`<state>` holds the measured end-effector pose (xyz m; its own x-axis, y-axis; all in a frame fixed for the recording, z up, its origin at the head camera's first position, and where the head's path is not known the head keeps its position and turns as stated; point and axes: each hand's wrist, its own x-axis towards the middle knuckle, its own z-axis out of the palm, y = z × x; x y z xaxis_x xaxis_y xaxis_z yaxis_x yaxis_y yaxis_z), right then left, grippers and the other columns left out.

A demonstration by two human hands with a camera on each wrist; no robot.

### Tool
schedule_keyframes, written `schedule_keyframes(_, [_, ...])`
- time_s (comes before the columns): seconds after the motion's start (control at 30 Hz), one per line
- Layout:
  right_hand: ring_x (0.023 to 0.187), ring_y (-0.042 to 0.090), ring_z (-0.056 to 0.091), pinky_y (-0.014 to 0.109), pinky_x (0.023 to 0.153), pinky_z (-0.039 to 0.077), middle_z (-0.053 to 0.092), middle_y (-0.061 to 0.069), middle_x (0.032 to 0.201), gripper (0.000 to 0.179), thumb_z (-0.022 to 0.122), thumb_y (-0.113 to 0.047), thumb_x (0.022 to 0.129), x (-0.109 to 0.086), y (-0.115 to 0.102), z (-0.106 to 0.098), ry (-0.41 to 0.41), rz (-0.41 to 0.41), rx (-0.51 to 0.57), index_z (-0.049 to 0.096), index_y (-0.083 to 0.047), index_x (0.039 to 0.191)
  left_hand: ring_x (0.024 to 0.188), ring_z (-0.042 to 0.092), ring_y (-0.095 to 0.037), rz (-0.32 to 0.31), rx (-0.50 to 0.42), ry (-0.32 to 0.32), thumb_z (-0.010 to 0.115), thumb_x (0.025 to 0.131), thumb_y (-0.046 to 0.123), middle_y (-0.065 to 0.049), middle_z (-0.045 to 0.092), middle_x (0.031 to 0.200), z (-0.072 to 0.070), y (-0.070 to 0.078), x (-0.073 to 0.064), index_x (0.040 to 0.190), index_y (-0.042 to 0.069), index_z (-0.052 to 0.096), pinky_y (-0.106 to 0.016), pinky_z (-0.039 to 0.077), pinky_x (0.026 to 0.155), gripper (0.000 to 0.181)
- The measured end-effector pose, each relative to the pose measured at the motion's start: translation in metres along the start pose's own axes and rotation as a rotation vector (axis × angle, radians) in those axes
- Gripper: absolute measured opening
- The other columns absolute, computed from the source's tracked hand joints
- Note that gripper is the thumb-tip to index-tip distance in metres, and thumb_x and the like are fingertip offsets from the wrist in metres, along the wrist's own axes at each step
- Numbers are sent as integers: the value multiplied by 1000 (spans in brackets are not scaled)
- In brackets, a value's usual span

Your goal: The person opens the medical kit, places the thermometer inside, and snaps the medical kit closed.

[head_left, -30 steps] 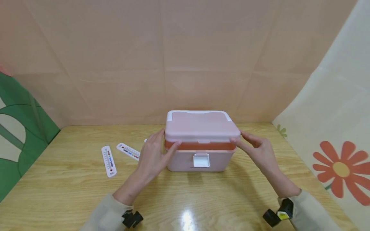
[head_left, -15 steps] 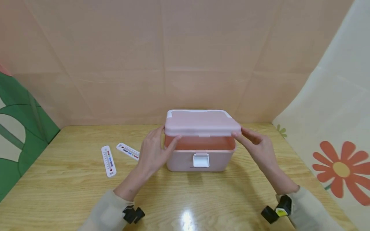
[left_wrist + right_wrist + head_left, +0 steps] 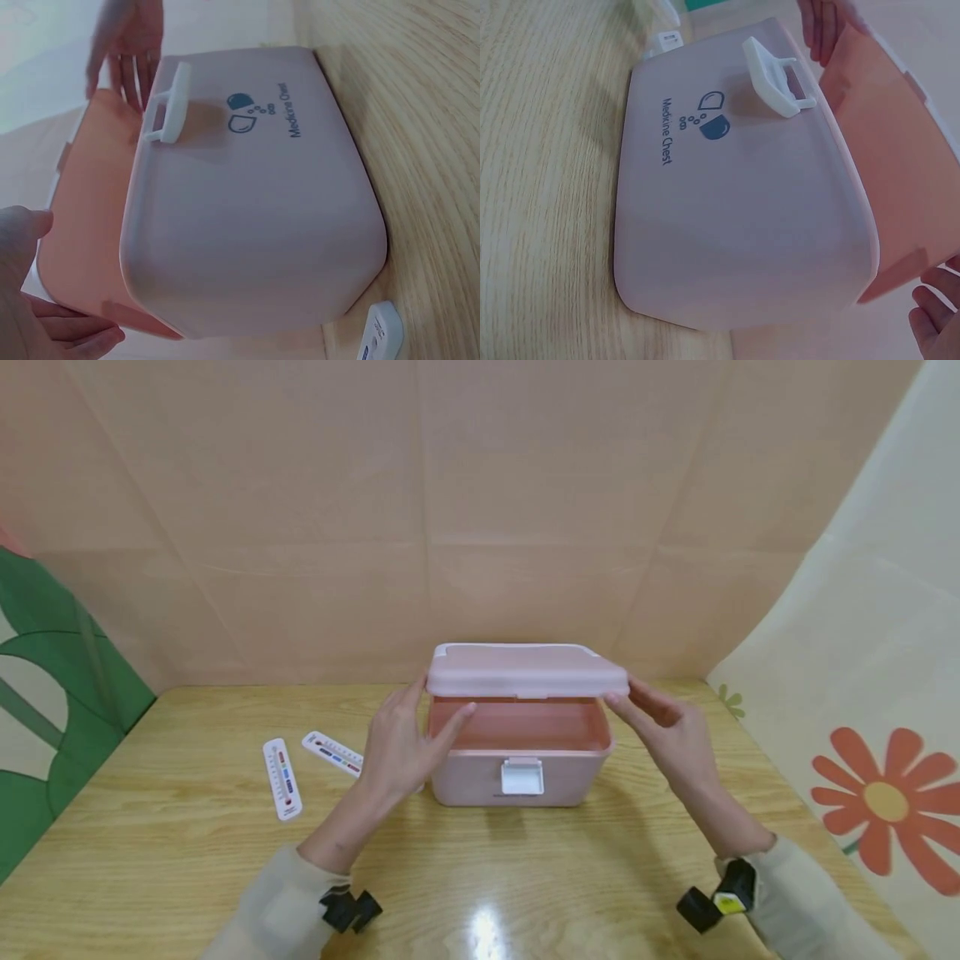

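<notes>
A pale pink medicine box point(image 3: 465, 781) stands on the table, its lid point(image 3: 528, 681) tilted up at the front and hinged at the back. The orange-pink interior shows below the lid. My left hand point(image 3: 397, 747) holds the lid's left front corner, fingers along the side and thumb at the front edge. At the opposite corner, my right hand point(image 3: 678, 743) pinches the lid between thumb and fingers. The white latch point(image 3: 176, 105) hangs unfastened on the front, above the printed words "Medicine Chest" point(image 3: 667, 131).
Left of the box lie two white strip thermometers, one nearly upright point(image 3: 282, 779) and one slanted point(image 3: 332, 753) toward my left hand. Another white piece point(image 3: 382, 334) lies beside the box. Behind the wooden table point(image 3: 187, 868) hangs a beige cloth point(image 3: 480, 502).
The lid's front edge has risen from just above the box rim, widening the opening. Both hands have moved slightly up with it, while the box body stayed in place.
</notes>
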<state>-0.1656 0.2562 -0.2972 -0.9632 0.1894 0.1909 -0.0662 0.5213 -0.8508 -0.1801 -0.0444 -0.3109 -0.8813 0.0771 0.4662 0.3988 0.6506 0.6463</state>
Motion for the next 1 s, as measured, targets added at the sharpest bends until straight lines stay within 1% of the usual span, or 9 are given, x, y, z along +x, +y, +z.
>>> schedule_keyframes(0.1, [127,22,52,5,79,44,56,11,134,59,67,-41,88,1,-2,1,19,-17,12,52,-13,137,126,51,-36,-2,-17,0,61,87,54,-19,52,138,-1,1,2,143,0,41,-51,43,102,81])
schedule_keyframes(0.3, [114,-1,57,6,82,45,56,11,133,58,69,-38,87,4,-4,2,35,-25,66,53,-13,137,130,47,-36,-5,-45,24,63,86,52,-19,50,140,-1,2,5,142,-3,41,-50,41,105,81])
schedule_keyframes(0.37, [110,-5,57,6,82,45,59,6,132,58,69,-36,87,5,-4,2,28,-35,85,51,-16,139,130,46,-35,-11,-59,26,63,86,51,-19,50,140,-1,3,6,142,-3,41,-49,41,105,81])
schedule_keyframes(0.47, [108,-7,57,7,83,45,63,-5,127,59,68,-34,88,7,-5,2,13,-58,117,47,-23,142,130,48,-33,-10,-90,30,64,86,50,-18,51,139,-2,3,8,142,-2,41,-48,41,106,80])
schedule_keyframes(0.57, [107,-7,58,8,83,46,64,-18,117,58,68,-30,89,9,-6,2,0,-95,178,46,-24,143,130,48,-31,-12,-129,29,66,85,49,-16,50,141,-3,4,10,144,1,40,-47,41,106,80])
schedule_keyframes(0.67, [105,-5,60,9,84,47,66,-19,112,54,69,-23,89,11,-7,4,-6,-121,289,49,-17,139,133,45,-30,-31,-165,18,67,84,50,-13,47,145,-4,5,12,146,3,36,-47,38,108,83])
schedule_keyframes(0.73, [104,-4,62,9,84,47,67,-18,110,50,70,-20,88,12,-9,5,-2,-132,350,51,-14,134,135,42,-29,-62,-183,2,67,83,51,-13,44,147,-3,4,12,149,4,31,-47,35,111,88])
schedule_keyframes(0.9, [102,-5,61,7,84,47,66,-18,108,40,70,-19,88,14,-11,7,24,-138,380,55,-14,124,139,37,-26,-113,-251,-31,69,82,50,-8,38,152,-2,4,13,153,10,17,-50,29,113,97])
schedule_keyframes(1.0, [100,-4,62,9,85,48,67,-15,106,35,69,-15,88,15,-13,8,34,-147,430,56,-11,120,140,35,-27,-116,-280,-31,70,82,47,-7,36,153,-1,3,14,152,10,21,-51,28,113,93])
